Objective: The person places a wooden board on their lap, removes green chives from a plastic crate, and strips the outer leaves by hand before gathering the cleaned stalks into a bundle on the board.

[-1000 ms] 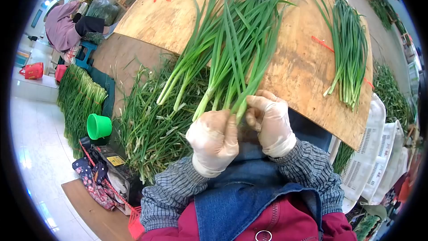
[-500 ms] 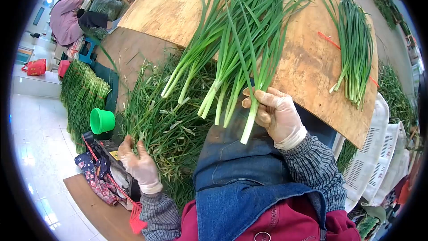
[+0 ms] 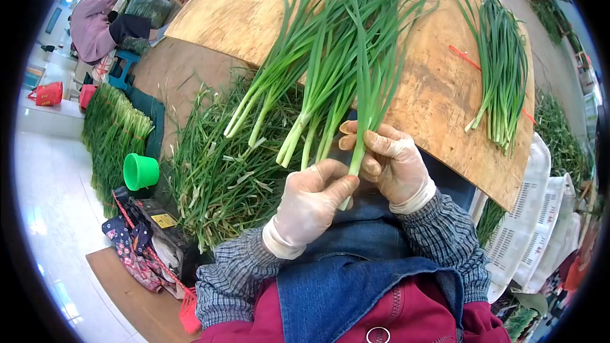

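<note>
My right hand [image 3: 401,168], in a thin whitish glove, pinches a garlic chive stalk [image 3: 362,128] between thumb and fingers just above its pale base. My left hand [image 3: 306,203], gloved too, has its thumb and fingers closed on the lower end of the same stalk. The leaves of this stalk run up over a loose spread of garlic chives [image 3: 330,57] on the wooden board [image 3: 432,101]. Several pale stem ends of that spread hang over the board's near edge, just beyond my left hand.
A separate chive bunch [image 3: 502,70] lies at the board's right, by red ties [image 3: 464,56]. Leaf scraps [image 3: 219,178] are heaped below left, near a green bucket [image 3: 140,171] and stacked chives [image 3: 114,133]. Another person [image 3: 95,28] sits at the upper left.
My left hand has come from above the scrap heap at the left to the stalk's lower end, and its fingers have closed there. My right hand keeps its hold.
</note>
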A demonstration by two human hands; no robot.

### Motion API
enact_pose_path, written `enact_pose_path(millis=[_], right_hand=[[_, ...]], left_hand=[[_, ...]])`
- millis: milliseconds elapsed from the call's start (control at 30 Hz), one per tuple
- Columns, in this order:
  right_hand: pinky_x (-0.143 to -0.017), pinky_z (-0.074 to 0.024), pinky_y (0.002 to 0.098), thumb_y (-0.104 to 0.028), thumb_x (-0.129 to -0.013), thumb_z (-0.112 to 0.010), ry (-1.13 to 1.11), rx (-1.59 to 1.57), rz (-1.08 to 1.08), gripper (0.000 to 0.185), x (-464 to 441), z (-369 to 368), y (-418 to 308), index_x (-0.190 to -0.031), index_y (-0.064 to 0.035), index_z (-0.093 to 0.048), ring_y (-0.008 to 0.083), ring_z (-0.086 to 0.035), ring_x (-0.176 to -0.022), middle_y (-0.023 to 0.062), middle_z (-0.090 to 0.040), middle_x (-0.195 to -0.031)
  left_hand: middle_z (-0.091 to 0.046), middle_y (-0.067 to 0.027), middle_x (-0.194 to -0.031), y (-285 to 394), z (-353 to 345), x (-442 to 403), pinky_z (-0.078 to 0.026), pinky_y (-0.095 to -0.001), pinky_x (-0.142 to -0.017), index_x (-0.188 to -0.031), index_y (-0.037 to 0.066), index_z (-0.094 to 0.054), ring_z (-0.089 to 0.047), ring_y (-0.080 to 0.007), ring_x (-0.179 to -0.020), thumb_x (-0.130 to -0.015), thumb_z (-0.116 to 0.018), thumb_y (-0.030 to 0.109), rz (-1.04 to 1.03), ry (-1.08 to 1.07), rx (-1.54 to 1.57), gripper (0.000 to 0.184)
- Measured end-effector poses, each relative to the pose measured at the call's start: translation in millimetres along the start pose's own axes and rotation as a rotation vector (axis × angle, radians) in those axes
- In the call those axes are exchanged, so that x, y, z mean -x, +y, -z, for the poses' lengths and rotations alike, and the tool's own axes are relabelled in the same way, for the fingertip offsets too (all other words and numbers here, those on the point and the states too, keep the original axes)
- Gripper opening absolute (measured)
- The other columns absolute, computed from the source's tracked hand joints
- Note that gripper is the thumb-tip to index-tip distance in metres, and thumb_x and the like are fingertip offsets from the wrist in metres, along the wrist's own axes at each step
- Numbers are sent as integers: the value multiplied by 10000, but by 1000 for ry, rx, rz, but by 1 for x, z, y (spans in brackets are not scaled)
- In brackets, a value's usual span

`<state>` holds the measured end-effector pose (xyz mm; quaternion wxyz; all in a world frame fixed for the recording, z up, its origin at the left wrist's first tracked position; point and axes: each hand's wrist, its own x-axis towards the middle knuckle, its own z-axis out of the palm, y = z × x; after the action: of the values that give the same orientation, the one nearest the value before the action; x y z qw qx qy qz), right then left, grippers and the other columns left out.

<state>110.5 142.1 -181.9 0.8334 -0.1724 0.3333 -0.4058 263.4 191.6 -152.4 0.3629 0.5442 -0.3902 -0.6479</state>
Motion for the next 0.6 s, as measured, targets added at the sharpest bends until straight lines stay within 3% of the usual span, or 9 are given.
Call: enact_pose_path(millis=[100,133,233,300,400,567,600], right_hand=[[-440,-338,169,-103,-835,-565,108,79,6,239,3,-4,-3,-1015,53,-586,57,-445,-497,65,-603,-787],[-434,-326,168,-104,-827,-574,126,85,9,247,2,-1,0,-1014,57,-582,59,-434,-495,57,-585,-761],[-447,-322,161,-99,-813,-592,122,93,-15,226,5,-2,0,-985,48,-603,51,-419,-503,22,-556,-691],[-450,-315,162,-97,-807,-598,123,100,-7,209,5,-3,1,-965,40,-616,45,-409,-503,5,-542,-656],[-428,-269,176,-100,-800,-602,173,102,38,192,4,-1,3,-924,45,-613,47,-383,-487,0,-515,-625],[-437,-283,177,-106,-806,-594,160,52,34,185,2,7,4,-907,49,-602,54,-401,-494,30,-545,-687],[-439,-288,178,-107,-808,-590,152,47,29,186,0,9,4,-910,49,-598,57,-407,-498,38,-554,-706]], left_hand=[[-574,-29,-605,-1,4,-2,-299,-181,-401,-853,10,-613,-429,-41,-446,-840,-603,116,39,-23,-15,107],[-584,-30,-649,4,8,-4,-341,-182,-441,-868,3,-602,-461,-49,-495,-849,-596,128,152,-71,7,126],[-592,-31,-709,-8,1,-18,-390,-187,-509,-877,-4,-588,-498,-60,-577,-841,-612,127,-123,36,-100,138],[-592,-29,-743,4,-7,-22,-416,-191,-568,-858,-8,-575,-515,-63,-645,-818,-644,100,-109,111,-11,134],[-591,-34,-720,-5,-9,-32,-399,-191,-497,-829,-3,-573,-511,-68,-576,-816,-635,88,-167,182,29,111],[-589,-59,-675,2,-7,-19,-363,-197,-405,-830,-4,-570,-498,-80,-483,-819,-572,45,-111,212,31,50],[-589,-79,-666,5,-5,-11,-396,-205,-433,-841,-19,-557,-510,-103,-486,-819,-528,28,-170,213,100,59]])
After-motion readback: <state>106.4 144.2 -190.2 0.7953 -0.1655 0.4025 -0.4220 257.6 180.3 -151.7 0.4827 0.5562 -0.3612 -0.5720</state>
